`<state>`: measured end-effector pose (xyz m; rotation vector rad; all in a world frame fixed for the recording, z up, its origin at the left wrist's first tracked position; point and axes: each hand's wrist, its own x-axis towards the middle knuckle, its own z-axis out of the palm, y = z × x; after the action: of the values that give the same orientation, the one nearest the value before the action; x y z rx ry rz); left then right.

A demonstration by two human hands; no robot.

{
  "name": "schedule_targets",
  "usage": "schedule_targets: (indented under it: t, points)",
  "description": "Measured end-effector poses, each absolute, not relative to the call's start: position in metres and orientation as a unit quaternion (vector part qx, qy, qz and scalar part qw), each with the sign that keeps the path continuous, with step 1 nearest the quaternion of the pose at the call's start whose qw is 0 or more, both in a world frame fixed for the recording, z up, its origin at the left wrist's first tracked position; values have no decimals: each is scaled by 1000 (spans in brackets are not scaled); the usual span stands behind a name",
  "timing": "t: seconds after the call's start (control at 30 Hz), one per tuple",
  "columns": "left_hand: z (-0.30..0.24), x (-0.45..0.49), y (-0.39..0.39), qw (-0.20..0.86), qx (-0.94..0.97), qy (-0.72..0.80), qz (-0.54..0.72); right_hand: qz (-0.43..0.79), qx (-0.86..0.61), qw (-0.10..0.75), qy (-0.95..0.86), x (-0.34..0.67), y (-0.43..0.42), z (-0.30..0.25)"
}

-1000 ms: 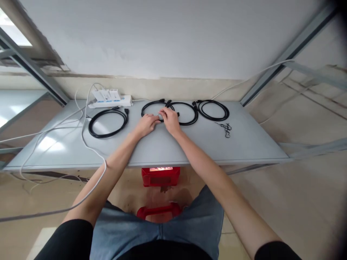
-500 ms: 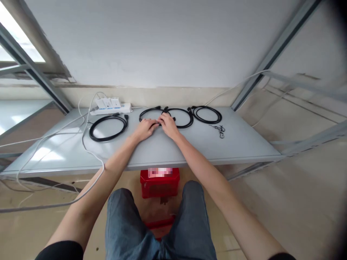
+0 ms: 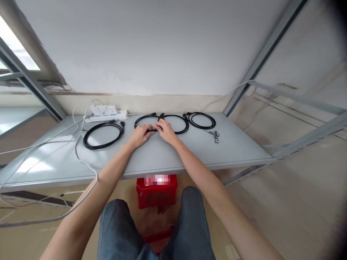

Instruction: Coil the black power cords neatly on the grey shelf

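Note:
Four fingers' width apart at most, both my hands rest on a black coiled cable [image 3: 141,118] at the middle of the shelf. My left hand [image 3: 141,135] has its fingers closed on the coil's front side. My right hand [image 3: 165,131] pinches the same stretch from the right; its fingertips partly hide the cable. Whether a tie is between the fingers cannot be made out. Right beside it lies another black coil [image 3: 187,126], overlapping or touching the first. A separate cable coil [image 3: 97,147] lies to the left, and one more coil [image 3: 203,128] to the right.
Thin black ties [image 3: 215,136] lie in a tangle at the right. A white power strip [image 3: 107,116] with plugged-in adapters stands at the back left. A loose white cord [image 3: 81,159] crosses my left forearm. Below the shelf [image 3: 162,159] stands a red box [image 3: 157,196].
The view has shifted a little, so the shelf appears lower and further left. My hands stay at the same coil, with their fingers slightly rearranged; a dark stretch of cable now shows between them.

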<state>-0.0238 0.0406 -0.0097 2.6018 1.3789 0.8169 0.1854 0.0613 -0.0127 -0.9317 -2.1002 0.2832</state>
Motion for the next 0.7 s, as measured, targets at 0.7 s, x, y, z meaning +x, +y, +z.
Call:
schedule_targets:
  t: [0.7]
  points:
    - [-8,-26,41,80,851,440,276,124,-370,449,-804,184,55,-5]
